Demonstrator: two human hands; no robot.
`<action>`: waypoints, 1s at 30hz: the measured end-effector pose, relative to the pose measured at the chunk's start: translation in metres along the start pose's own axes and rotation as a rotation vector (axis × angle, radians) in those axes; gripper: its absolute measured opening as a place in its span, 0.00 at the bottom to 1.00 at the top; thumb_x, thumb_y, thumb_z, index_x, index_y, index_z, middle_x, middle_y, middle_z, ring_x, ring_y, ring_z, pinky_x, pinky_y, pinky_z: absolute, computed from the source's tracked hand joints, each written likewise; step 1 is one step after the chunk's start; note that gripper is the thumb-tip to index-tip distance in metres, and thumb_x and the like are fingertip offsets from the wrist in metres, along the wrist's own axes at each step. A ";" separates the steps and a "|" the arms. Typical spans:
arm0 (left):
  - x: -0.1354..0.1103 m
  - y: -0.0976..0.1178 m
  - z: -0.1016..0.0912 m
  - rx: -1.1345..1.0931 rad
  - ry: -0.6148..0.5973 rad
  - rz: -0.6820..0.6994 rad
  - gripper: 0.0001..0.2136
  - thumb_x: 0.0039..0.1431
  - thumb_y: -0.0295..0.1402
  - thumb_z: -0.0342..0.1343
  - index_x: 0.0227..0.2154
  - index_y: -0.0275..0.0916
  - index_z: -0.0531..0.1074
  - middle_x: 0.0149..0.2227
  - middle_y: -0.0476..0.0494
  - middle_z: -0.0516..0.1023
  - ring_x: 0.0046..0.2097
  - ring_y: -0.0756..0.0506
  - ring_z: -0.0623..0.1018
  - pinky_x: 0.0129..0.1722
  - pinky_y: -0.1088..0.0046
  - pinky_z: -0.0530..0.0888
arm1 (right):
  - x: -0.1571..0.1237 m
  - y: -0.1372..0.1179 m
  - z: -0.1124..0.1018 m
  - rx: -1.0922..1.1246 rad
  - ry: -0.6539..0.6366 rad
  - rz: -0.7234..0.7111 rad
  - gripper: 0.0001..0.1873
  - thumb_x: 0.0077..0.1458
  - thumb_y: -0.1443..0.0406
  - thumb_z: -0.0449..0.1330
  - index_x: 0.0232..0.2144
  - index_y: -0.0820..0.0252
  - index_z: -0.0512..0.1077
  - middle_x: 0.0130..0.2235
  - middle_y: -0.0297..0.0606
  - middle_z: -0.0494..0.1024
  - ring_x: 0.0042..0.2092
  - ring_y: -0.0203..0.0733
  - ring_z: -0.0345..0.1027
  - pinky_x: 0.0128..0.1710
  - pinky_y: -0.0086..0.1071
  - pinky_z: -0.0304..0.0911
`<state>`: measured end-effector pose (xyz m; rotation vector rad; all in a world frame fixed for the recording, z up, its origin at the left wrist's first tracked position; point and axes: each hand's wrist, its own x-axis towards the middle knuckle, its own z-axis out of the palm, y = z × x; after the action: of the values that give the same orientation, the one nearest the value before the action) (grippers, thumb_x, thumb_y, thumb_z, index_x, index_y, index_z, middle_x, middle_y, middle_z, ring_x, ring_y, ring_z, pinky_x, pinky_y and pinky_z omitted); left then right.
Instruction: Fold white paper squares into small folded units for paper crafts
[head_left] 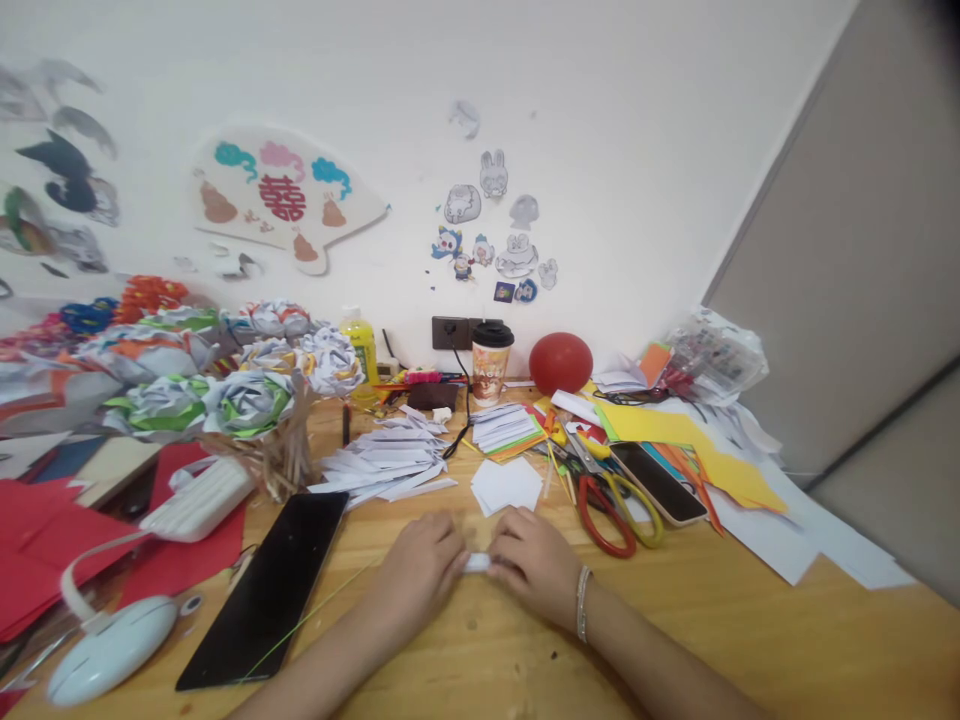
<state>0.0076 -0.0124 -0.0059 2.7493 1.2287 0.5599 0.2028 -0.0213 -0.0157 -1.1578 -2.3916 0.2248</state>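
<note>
A small white strip of paper, folded or rolled narrow, lies low over the wooden table between my hands. My left hand pinches its left end, fingers bent around it. At the other end, my right hand grips it with thumb and curled fingers; a bracelet circles that wrist. The strip's ends are hidden under my fingertips. Just beyond my hands sits a stack of white paper pieces. Loose white paper strips are heaped to its left.
Scissors with red handles lie right of my hands, near a phone. A black tablet lies left. Behind stand a lidded cup, a red balloon and a yellow bottle. Paper flowers crowd the left back.
</note>
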 end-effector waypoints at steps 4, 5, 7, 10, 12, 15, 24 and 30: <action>-0.002 0.003 0.001 -0.033 0.010 -0.026 0.03 0.55 0.25 0.51 0.30 0.37 0.68 0.33 0.45 0.70 0.36 0.44 0.69 0.35 0.69 0.66 | 0.000 0.000 0.002 0.094 0.022 0.140 0.05 0.49 0.72 0.61 0.30 0.60 0.70 0.35 0.36 0.70 0.40 0.40 0.60 0.40 0.33 0.56; -0.003 0.004 0.001 -0.045 0.003 -0.037 0.04 0.54 0.24 0.52 0.32 0.37 0.68 0.34 0.44 0.70 0.38 0.43 0.69 0.36 0.68 0.66 | 0.001 -0.001 0.002 0.101 0.020 0.169 0.06 0.47 0.72 0.62 0.30 0.60 0.69 0.35 0.36 0.70 0.40 0.41 0.60 0.40 0.34 0.56; -0.002 0.005 0.002 -0.076 -0.018 -0.045 0.05 0.54 0.24 0.51 0.33 0.38 0.68 0.35 0.44 0.71 0.39 0.43 0.69 0.37 0.67 0.66 | 0.002 -0.002 0.002 0.118 0.015 0.186 0.07 0.46 0.73 0.62 0.29 0.60 0.69 0.34 0.35 0.70 0.39 0.41 0.60 0.40 0.33 0.56; -0.001 0.007 0.004 -0.163 -0.060 -0.054 0.05 0.58 0.26 0.48 0.29 0.38 0.67 0.32 0.44 0.72 0.36 0.44 0.70 0.36 0.70 0.65 | 0.005 -0.004 0.004 0.169 0.019 0.159 0.07 0.48 0.75 0.60 0.27 0.61 0.68 0.32 0.35 0.71 0.37 0.39 0.62 0.37 0.31 0.57; -0.001 0.007 0.004 -0.217 -0.084 -0.096 0.08 0.60 0.28 0.46 0.26 0.38 0.66 0.29 0.45 0.71 0.34 0.45 0.70 0.33 0.72 0.64 | 0.005 -0.002 0.005 0.200 0.021 0.141 0.06 0.49 0.74 0.60 0.28 0.60 0.69 0.31 0.35 0.72 0.36 0.39 0.63 0.36 0.30 0.58; -0.002 0.007 0.005 -0.240 -0.116 -0.161 0.10 0.60 0.30 0.45 0.24 0.38 0.65 0.27 0.46 0.71 0.31 0.46 0.70 0.31 0.73 0.63 | 0.004 0.003 0.007 0.227 0.000 0.111 0.03 0.50 0.72 0.61 0.27 0.60 0.71 0.29 0.35 0.74 0.33 0.38 0.65 0.33 0.29 0.58; -0.003 0.006 0.001 -0.238 -0.148 -0.151 0.12 0.60 0.33 0.44 0.24 0.38 0.66 0.26 0.46 0.72 0.30 0.46 0.71 0.30 0.74 0.61 | 0.002 0.008 0.003 0.315 -0.049 0.043 0.11 0.58 0.66 0.54 0.27 0.60 0.74 0.28 0.36 0.77 0.31 0.37 0.68 0.33 0.28 0.60; -0.002 0.010 0.003 -0.348 -0.101 -0.081 0.16 0.62 0.35 0.41 0.23 0.38 0.69 0.24 0.46 0.73 0.28 0.47 0.71 0.29 0.75 0.60 | 0.003 0.002 0.003 0.460 -0.022 0.090 0.10 0.57 0.67 0.53 0.27 0.60 0.73 0.28 0.36 0.75 0.33 0.37 0.67 0.35 0.29 0.60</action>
<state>0.0142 -0.0206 -0.0067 2.3978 1.0959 0.5594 0.2012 -0.0170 -0.0180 -1.0418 -2.1456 0.7741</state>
